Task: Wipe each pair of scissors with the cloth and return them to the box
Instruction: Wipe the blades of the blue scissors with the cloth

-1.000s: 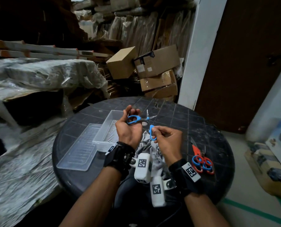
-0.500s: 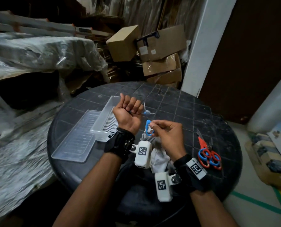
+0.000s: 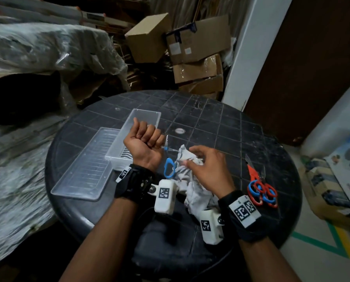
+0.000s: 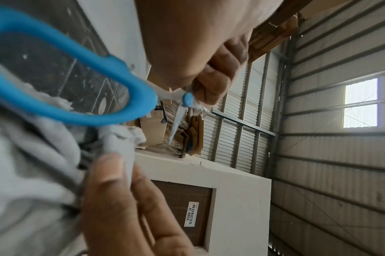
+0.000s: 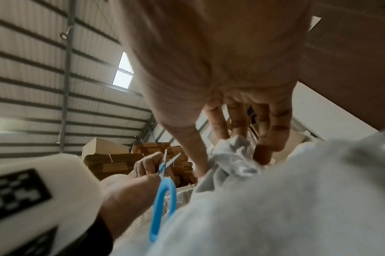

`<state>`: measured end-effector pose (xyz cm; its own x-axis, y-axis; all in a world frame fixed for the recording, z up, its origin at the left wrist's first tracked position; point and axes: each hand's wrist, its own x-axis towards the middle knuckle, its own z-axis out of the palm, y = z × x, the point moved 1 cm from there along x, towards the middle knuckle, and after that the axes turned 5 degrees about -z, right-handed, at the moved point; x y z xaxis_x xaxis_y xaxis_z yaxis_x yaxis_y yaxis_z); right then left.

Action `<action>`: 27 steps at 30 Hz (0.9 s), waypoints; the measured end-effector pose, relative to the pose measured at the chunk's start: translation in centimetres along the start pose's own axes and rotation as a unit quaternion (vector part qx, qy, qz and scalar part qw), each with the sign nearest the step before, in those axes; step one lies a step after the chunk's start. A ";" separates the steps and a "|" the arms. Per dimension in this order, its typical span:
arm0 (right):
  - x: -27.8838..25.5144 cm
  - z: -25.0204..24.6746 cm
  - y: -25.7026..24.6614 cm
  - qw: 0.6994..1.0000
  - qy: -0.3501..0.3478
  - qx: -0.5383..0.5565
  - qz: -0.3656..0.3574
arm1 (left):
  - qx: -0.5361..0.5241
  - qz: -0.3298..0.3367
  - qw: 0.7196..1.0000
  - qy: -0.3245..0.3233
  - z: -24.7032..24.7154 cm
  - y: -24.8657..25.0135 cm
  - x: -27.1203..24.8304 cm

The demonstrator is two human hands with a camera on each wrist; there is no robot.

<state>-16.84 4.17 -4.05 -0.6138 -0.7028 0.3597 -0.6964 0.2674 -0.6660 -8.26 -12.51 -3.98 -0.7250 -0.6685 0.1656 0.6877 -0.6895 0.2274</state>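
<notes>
My left hand (image 3: 149,139) is curled in a fist and grips the blue-handled scissors (image 3: 168,167) by one handle loop, near the pivot. The other blue loop hangs toward me and the partly spread blades (image 4: 176,124) point away. Just right of it, my right hand (image 3: 187,160) pinches a bunched grey-white cloth (image 3: 194,190) between thumb and fingers; the cloth lies in a heap on the table. In the right wrist view the cloth (image 5: 233,152) sits between my fingertips, close to the scissors (image 5: 163,190). The clear plastic box (image 3: 143,119) stands behind my left hand.
The box's clear lid (image 3: 82,169) lies left of it on the round black table (image 3: 221,123). Red-and-blue scissors (image 3: 260,186) lie in a small pile at the table's right side. Cardboard boxes (image 3: 196,47) and plastic-wrapped goods stand behind the table.
My right hand has let go of the blue handle loop and now pinches the cloth. My left hand has turned into a fist around the scissors. The head view has tilted down.
</notes>
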 end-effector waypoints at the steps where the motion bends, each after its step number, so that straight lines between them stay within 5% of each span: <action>1: 0.1 0.0 0.1 1.000 0.014 0.003 0.000 | 0.004 0.007 1.000 0.006 -0.1 0.1 0.0; 16: 0.0 -1.4 0.8 0.992 0.104 0.012 0.075 | 0.016 0.029 0.998 0.052 -0.7 -0.9 -0.5; 27: 0.4 -1.0 0.8 0.958 0.053 0.246 0.139 | 0.010 0.034 0.998 0.048 -0.6 -0.8 -0.7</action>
<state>-18.02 4.71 -3.78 -0.8018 -0.5725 0.1712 -0.2582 0.0735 -0.9633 -8.28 -11.71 -4.85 -0.6698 -0.7372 0.0892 0.7329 -0.6370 0.2391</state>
